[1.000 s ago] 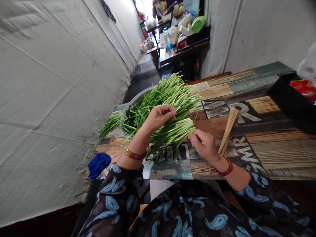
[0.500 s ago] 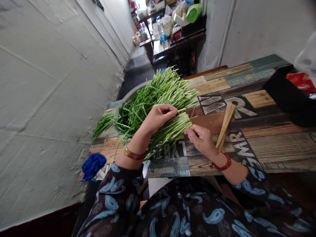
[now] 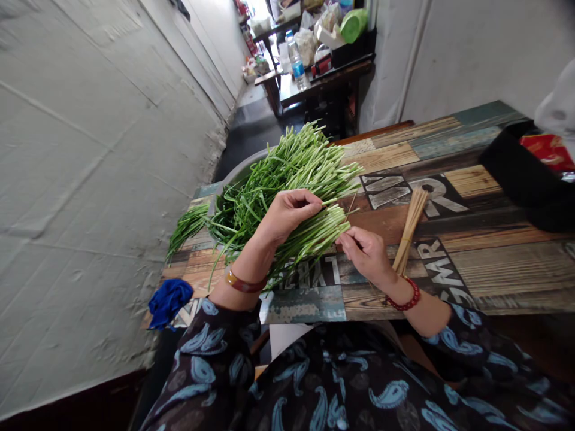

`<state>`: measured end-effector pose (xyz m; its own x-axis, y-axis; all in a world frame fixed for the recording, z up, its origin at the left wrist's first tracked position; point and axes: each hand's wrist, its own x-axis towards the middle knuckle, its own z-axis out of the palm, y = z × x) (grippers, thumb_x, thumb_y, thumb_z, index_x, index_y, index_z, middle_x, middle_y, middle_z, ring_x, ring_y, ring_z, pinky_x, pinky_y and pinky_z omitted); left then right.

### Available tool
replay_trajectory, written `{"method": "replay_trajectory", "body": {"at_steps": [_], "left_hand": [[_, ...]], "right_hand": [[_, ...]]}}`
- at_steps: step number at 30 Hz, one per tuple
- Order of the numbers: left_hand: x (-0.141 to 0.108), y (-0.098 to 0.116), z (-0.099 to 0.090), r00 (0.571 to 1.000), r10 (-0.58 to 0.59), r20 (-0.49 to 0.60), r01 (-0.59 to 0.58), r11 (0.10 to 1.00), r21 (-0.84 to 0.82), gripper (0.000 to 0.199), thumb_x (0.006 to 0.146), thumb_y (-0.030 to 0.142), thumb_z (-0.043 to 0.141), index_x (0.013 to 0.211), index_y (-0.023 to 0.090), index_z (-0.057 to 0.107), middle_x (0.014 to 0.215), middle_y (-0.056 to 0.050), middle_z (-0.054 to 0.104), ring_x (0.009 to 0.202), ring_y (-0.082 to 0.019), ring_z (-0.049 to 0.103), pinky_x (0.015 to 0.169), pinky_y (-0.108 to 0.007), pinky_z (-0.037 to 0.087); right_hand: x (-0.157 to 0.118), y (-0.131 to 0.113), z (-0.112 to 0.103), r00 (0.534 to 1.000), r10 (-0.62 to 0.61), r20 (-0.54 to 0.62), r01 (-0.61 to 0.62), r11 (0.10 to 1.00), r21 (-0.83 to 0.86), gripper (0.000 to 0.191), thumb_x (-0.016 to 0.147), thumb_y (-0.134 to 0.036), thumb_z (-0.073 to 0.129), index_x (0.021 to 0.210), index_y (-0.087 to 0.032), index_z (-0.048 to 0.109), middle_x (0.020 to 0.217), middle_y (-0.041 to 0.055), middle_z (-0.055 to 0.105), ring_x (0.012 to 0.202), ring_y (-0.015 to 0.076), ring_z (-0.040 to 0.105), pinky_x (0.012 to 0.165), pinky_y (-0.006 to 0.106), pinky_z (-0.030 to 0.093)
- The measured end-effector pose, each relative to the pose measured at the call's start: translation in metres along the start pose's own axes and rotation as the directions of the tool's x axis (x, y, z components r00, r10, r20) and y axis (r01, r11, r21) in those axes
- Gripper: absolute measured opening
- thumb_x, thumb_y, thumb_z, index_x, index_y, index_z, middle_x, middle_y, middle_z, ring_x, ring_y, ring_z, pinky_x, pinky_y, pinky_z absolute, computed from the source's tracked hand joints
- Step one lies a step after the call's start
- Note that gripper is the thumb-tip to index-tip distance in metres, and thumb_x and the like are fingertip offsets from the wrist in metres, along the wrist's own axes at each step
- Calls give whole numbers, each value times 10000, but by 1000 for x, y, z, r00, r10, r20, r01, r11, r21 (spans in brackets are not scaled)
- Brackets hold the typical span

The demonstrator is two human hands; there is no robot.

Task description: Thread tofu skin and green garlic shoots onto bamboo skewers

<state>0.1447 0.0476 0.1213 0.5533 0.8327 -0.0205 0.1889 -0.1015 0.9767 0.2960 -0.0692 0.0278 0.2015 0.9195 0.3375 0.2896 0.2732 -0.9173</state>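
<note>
A big heap of garlic chives [image 3: 309,161] overflows a grey basin [image 3: 240,169], pale cut ends toward the right. My left hand [image 3: 290,215] rests over the near chives, thumb and forefinger pinched on a chive stalk [image 3: 331,200]. Below and to the right, my right hand [image 3: 366,254] is closed in a pinch beside the cut ends of the nearer bunch [image 3: 330,226]. A thin wooden skewer seems to run through its fingers; the tip is hidden. Under my right wrist lies a banded bundle of wooden skewers [image 3: 411,224].
Everything stands on a patchwork wood-pattern table [image 3: 498,269]. More chives [image 3: 186,230] lie left of the basin, near a blue cloth [image 3: 171,302]. A black container [image 3: 512,173] with a red packet is at right. A white wall [image 3: 90,179] borders the left side.
Almost nothing differs. Both hands keep their pinched poses at the same spots, with only a very slight shift of the view.
</note>
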Motion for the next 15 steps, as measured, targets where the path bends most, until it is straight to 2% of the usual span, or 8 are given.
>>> {"method": "replay_trajectory", "body": {"at_steps": [8, 15], "left_hand": [[0, -2, 0, 1000, -26, -16, 25, 999, -34, 165, 705, 307, 769, 750, 149, 750, 719, -16, 693, 609, -81, 516, 606, -230, 412], [0, -1, 2, 999, -10, -31, 9, 1000, -10, 198, 699, 333, 775, 694, 141, 725, 740, -36, 708, 640, -101, 551, 625, -243, 433]], "right_hand": [[0, -2, -1, 1000, -29, -6, 29, 1000, -12, 369, 983, -437, 493, 735, -206, 639, 484, -28, 518, 482, 127, 529, 515, 249, 413], [0, -1, 0, 1000, -7, 4, 7, 1000, 5, 378, 981, -455, 490, 747, -203, 649, 487, -24, 522, 496, 133, 538, 499, 244, 407]]}}
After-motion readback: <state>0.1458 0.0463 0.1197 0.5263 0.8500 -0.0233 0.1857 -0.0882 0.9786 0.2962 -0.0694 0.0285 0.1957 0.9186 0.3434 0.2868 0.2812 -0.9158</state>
